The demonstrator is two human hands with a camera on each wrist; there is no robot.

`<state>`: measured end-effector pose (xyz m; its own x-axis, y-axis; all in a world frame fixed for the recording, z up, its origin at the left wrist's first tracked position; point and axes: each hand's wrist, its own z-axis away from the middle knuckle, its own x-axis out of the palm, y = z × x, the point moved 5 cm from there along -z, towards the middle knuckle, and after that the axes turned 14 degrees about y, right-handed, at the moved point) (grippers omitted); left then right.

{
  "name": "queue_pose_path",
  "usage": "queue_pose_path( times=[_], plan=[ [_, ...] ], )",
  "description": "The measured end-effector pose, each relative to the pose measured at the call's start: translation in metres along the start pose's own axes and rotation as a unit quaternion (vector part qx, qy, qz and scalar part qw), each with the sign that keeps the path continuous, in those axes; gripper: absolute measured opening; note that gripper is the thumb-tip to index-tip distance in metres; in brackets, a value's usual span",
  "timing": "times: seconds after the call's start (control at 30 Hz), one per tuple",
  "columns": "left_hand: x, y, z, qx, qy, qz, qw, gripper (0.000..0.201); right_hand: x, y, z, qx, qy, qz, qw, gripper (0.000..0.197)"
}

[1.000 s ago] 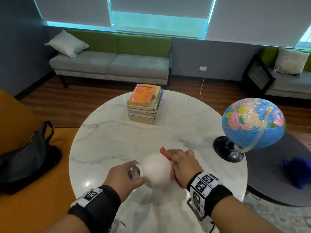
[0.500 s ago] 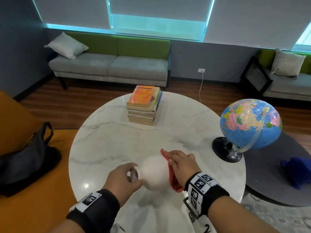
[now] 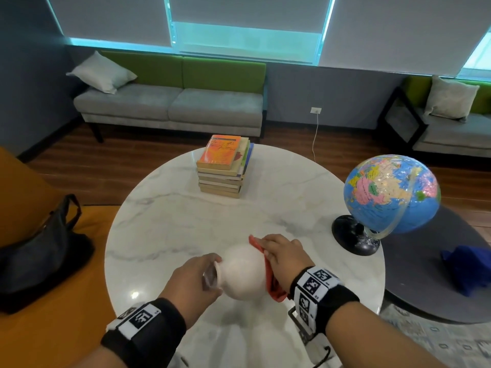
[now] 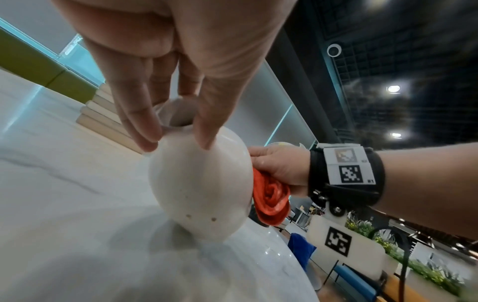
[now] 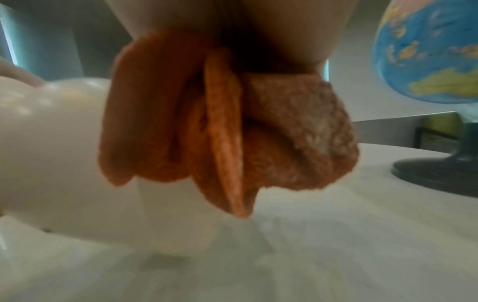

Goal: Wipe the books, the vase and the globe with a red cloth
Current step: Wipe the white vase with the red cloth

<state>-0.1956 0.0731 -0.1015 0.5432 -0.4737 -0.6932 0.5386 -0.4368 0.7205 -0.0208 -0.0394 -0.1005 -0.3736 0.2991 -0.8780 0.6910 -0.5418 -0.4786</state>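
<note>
Head view: white vase (image 3: pixel 244 272) stands at the table's (image 3: pixel 170 224) 6 o'clock edge, its base on the marble, long axis tilted, mouth pointing toward 9 o'clock. Left hand (image 3: pixel 195 281) pinches the neck, its grip curled round the rim. Right hand (image 3: pixel 285 257) presses a bunched red cloth (image 3: pixel 271 280) against the vase's 3 o'clock side, fingers curled over the cloth.

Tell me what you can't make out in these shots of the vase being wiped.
- Right hand fingers: hidden behind the red cloth in the blurred right wrist view.
- Vase far side: hidden by its own body in the left wrist view.
- Book cover title: too small in the head view.
</note>
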Motion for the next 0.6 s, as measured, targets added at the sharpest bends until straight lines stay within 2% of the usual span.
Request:
queue_pose_path(
  times=[0.13, 0.2, 0.3, 0.4, 0.43, 0.47, 0.6],
  plan=[
    [-0.006, -0.004, 0.004, 0.008, -0.007, -0.031, 0.999, 0.041, 0.001, 0.032, 0.005, 0.052, -0.015, 0.027, 0.998, 0.051],
    [-0.007, -0.004, 0.003, -0.004, -0.007, -0.007, 1.000, 0.038, 0.000, 0.049, 0.006, 0.096, -0.009, 0.022, 0.995, 0.047],
    [-0.006, -0.012, -0.001, -0.044, -0.014, 0.032, 0.998, 0.034, -0.004, 0.072, 0.010, 0.201, 0.070, -0.105, 0.972, 0.038],
    [-0.004, -0.022, -0.005, -0.112, -0.022, 0.102, 0.988, 0.025, -0.007, 0.083, 0.021, 0.269, 0.136, -0.234, 0.924, 0.035],
    [-0.003, -0.024, -0.005, -0.137, -0.026, 0.130, 0.982, 0.023, -0.007, 0.080, 0.023, 0.268, 0.142, -0.268, 0.915, 0.035],
    [-0.002, -0.025, -0.005, -0.156, -0.027, 0.153, 0.975, 0.024, -0.005, 0.076, 0.023, 0.243, 0.144, -0.274, 0.919, 0.034],
    [0.003, -0.027, -0.005, -0.177, -0.022, 0.184, 0.967, 0.025, 0.004, 0.054, 0.019, 0.108, 0.089, -0.147, 0.979, 0.035]
  ],
)
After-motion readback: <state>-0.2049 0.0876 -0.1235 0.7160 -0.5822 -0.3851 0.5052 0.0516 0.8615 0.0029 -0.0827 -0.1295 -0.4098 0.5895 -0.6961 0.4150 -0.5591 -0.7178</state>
